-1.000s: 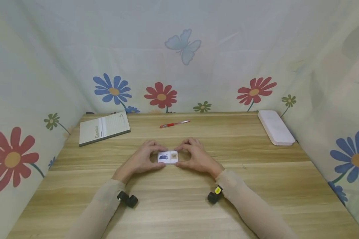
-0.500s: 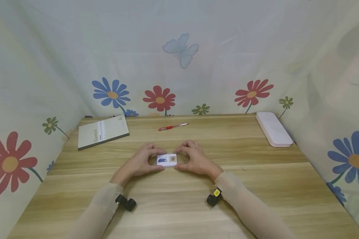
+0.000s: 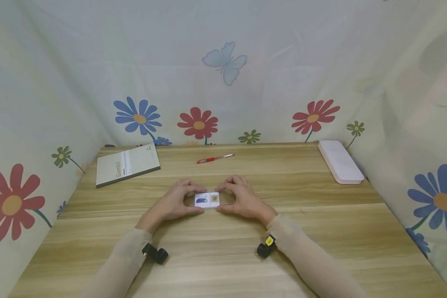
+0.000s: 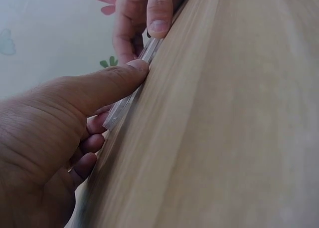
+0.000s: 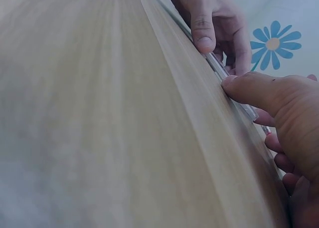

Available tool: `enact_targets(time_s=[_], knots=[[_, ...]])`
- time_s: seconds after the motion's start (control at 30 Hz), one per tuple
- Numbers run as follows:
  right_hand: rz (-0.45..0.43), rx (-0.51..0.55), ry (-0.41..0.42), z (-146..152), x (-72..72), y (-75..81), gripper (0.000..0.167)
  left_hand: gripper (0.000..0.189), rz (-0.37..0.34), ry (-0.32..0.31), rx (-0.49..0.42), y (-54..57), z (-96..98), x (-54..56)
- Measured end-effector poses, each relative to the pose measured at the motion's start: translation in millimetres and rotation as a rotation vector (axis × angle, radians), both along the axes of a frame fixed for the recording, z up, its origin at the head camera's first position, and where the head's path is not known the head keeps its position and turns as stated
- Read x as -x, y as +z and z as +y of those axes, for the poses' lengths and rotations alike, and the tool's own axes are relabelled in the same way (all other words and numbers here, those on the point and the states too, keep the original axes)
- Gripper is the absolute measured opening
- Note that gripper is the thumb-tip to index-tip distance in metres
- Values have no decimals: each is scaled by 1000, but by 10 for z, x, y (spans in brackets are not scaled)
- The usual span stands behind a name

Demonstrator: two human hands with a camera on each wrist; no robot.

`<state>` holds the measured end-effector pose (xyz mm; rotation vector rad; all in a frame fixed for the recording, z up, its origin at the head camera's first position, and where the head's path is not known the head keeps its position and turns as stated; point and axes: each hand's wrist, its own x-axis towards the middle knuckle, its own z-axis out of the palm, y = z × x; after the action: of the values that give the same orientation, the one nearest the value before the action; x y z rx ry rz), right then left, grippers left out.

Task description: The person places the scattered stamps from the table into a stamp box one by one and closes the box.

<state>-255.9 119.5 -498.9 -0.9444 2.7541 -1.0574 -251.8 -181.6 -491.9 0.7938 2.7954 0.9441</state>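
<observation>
A small flat case (image 3: 207,200) with clear plastic edges lies on the wooden table, two printed pictures on its white top. My left hand (image 3: 174,201) pinches its left end, thumb on the near edge and fingers on the far edge. The right hand (image 3: 246,200) pinches the opposite end in the same way. Seen side-on in the left wrist view, the case's clear corner (image 4: 113,117) sticks out past my left thumb (image 4: 117,83). In the right wrist view my right thumb (image 5: 251,88) presses against the case's edge. What is inside is too small to tell.
A red pen (image 3: 216,158) lies beyond the hands. At the back left is a notebook (image 3: 138,163) marked "Gambit". A pale pink oblong box (image 3: 340,162) stands at the back right. Flower-printed cloth (image 3: 264,95) surrounds the table (image 3: 223,265) on the back and sides.
The head view has tilted up slightly, so everything sits a little lower in it. Both hands keep their pinch on the case, which stays in place on the table.
</observation>
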Motion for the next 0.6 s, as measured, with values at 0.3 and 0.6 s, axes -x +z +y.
enact_targets(time_s=[0.3, 0.6], knots=[[-5, 3, -11, 8, 8, 8, 55, 64, -2, 1, -3, 24, 7, 3], [1, -3, -8, 17, 14, -18, 55, 65, -9, -12, -18, 27, -6, -5]])
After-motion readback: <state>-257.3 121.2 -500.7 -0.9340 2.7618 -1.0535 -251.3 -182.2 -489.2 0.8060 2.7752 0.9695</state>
